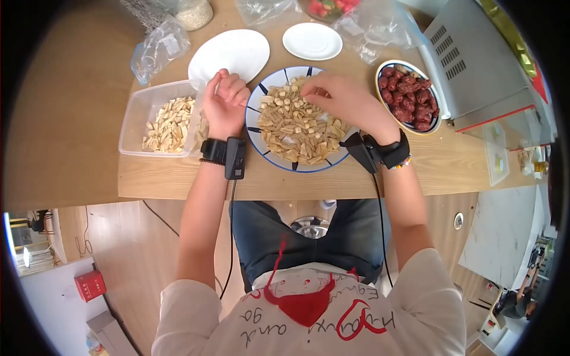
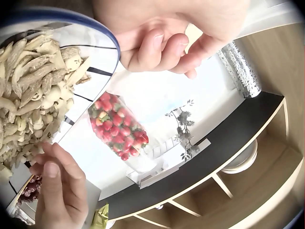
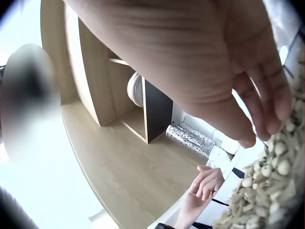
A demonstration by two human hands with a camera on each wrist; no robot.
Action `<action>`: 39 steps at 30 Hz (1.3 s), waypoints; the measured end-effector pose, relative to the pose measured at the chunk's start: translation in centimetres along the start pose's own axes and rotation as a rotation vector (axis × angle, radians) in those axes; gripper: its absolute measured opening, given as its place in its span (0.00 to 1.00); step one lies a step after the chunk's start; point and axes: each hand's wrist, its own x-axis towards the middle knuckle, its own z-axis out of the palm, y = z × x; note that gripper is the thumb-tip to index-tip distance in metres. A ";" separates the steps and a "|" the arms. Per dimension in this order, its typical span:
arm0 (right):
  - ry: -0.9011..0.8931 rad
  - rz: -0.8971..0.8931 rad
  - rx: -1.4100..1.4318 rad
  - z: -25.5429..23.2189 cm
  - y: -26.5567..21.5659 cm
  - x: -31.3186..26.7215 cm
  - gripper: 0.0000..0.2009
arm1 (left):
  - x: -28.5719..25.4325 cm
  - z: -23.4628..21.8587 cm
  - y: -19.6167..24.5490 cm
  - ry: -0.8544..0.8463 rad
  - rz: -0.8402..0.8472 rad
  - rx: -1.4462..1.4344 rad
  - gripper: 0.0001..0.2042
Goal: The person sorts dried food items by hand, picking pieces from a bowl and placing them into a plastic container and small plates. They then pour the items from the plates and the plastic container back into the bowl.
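Note:
A blue-rimmed plate [image 1: 334, 161] holds a heap of pale dried slices [image 1: 297, 127] with round cream-coloured pieces [image 1: 287, 101] among them near its far side. Over the plate's upper right is my right hand [image 1: 350, 107], palm down, thumb and fingers apart and pointing at the round pieces; nothing is visible between them in the right wrist view. My left hand [image 1: 227, 107] lies palm up with loosely curled fingers between the plate and a clear plastic box [image 1: 126, 127] of pale slices [image 1: 169, 124]. A beige patch shows behind its fingers in the left wrist view; I cannot tell what it is.
Behind are a white oval plate [image 1: 228, 53], a small white plate [image 1: 312, 41], plastic bags [image 1: 163, 50] and a bag of red fruit [image 2: 119, 126]. A bowl of dark red dates [image 1: 409, 98] stands to the right, beside a grey appliance [image 1: 454, 56]. The table's front edge [image 1: 178, 199] is near me.

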 end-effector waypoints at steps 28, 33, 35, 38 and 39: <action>-0.107 -0.111 -0.294 3.7 0.8 0.9 0.14 | 0.5 -1.0 0.4 -0.024 0.084 0.186 0.05; -0.116 -0.107 -0.312 3.7 -0.1 1.6 0.11 | 0.3 -0.7 0.5 -0.033 0.090 0.190 0.04; -0.115 -0.095 -0.236 3.3 0.1 1.4 0.11 | 0.4 -0.9 0.5 -0.032 0.094 0.188 0.04; -0.144 0.148 0.065 1.9 0.7 1.1 0.10 | 0.5 -1.0 0.4 -0.017 0.103 0.181 0.04; -0.128 0.177 0.259 1.7 1.3 1.0 0.10 | 0.5 -1.0 0.4 -0.010 0.105 0.183 0.04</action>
